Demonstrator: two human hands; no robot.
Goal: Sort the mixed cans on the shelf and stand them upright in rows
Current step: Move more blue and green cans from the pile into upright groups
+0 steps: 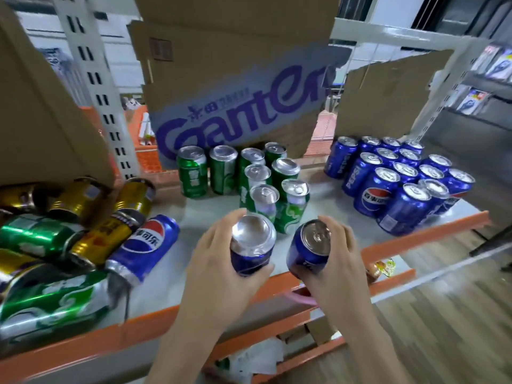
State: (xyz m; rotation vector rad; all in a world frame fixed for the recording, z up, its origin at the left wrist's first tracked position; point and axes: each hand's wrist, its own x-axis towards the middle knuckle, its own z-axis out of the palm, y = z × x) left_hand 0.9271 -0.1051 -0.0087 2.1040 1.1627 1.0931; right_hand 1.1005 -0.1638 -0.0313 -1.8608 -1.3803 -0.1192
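A: Nearest us, both hands are loaded. The left hand (219, 261) has its fingers curled round a blue can (250, 246), and this one sits bottom-up, smooth base showing.

B: And the right hand (336, 261) wraps a second blue can (310, 249), tab end up. Both float just in front of the green cans (249, 178), over the shelf (318, 200).

A: That inverted one is my worry. Put it down as it is and it stands upside down in the row.

B: Left of the green cans, the unsorted pile (77, 239) lies on its side, gold, green and blue mixed, spilling from under a cardboard flap (50, 128). Round cans on a flat shelf can roll toward the orange edge (415, 239).

A: Right of the green cans, the blue block (399, 178) stands packed tight. Squeezing two more in could clip a neighbour and topple several.

B: Behind the green cans, a printed box (238, 106) leans in.
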